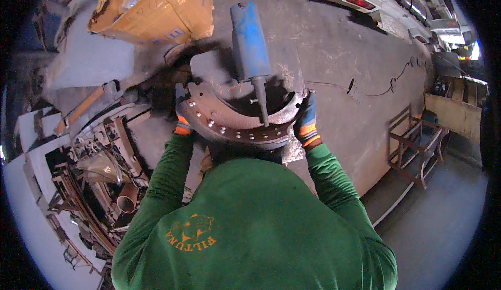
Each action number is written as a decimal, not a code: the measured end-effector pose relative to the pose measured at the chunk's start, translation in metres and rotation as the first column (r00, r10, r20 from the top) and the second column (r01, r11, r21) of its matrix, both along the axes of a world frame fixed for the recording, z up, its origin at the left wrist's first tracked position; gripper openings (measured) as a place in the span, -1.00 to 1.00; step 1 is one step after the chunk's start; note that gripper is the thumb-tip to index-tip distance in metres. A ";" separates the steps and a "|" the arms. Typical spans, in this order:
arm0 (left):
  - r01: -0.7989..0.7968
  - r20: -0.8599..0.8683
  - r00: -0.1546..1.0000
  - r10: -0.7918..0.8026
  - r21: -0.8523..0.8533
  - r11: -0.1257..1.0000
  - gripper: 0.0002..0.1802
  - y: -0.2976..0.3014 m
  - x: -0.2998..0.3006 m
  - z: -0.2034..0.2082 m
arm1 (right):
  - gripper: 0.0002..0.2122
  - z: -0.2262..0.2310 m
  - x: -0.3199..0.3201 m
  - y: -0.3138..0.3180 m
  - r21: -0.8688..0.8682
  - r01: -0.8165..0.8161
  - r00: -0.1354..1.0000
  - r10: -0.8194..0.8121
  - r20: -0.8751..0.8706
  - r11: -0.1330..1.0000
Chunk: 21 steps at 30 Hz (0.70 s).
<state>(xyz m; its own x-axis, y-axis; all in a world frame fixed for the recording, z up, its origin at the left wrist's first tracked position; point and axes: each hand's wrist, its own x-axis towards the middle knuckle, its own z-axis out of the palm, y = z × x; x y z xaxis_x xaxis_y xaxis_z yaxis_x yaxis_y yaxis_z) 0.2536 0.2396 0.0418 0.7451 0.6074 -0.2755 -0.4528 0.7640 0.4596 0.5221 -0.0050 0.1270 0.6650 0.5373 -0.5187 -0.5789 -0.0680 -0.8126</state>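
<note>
A curved brown metal brake shoe (225, 111), with a row of shiny rivets along its inner face, is held level in front of my body. My gloved left hand (182, 122) grips its left end, the fingers mostly hidden behind it. At the other end my right hand (308, 119), in a blue glove with an orange cuff, is closed round the edge. Above the shoe stands a blue cylinder (249, 37) of a press. Its narrow steel rod (260, 99) points down to the rivet row; whether the tip touches a rivet I cannot tell.
An open cardboard box (162, 11) stands at the far left. Metal scrap and a short pipe (127, 201) crowd the floor to my left. On the right are a rusty metal frame (412, 144) and a thin cable (383, 91). A vehicle's rear light (360, 2) shows far right.
</note>
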 end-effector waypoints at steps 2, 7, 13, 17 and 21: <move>0.041 0.098 0.995 -0.034 -0.072 0.997 -0.52 0.004 -0.001 -0.001 | -0.44 0.006 -0.001 0.002 -0.004 -0.020 0.999 0.020 0.050 1.000; 0.128 0.329 0.939 -0.104 -0.052 0.990 -0.52 0.001 -0.001 -0.001 | -0.45 0.004 0.004 0.000 0.006 0.052 0.991 -0.052 0.125 0.999; 0.072 0.087 0.994 -0.068 -0.050 0.996 -0.62 0.016 0.003 -0.019 | -0.41 0.029 -0.003 -0.003 -0.012 0.044 0.997 -0.043 0.071 0.999; 0.078 -0.199 0.980 -0.023 0.272 0.959 -0.63 0.011 0.009 -0.011 | -0.35 0.007 -0.003 -0.017 -0.084 0.072 0.997 -0.071 0.023 0.994; 0.434 -0.612 0.711 0.346 0.769 0.469 -0.63 0.005 0.009 -0.008 | -0.40 0.008 -0.002 -0.018 -0.076 0.091 0.978 -0.104 -0.178 0.993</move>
<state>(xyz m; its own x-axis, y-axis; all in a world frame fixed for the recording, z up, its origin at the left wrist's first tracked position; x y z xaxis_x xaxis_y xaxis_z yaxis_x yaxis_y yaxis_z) 0.2623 0.2446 0.0334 0.6412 0.7664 -0.0397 0.2639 -0.1716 0.9492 0.5199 -0.0233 0.1355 0.6038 0.4343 -0.6685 -0.7230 -0.0549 -0.6887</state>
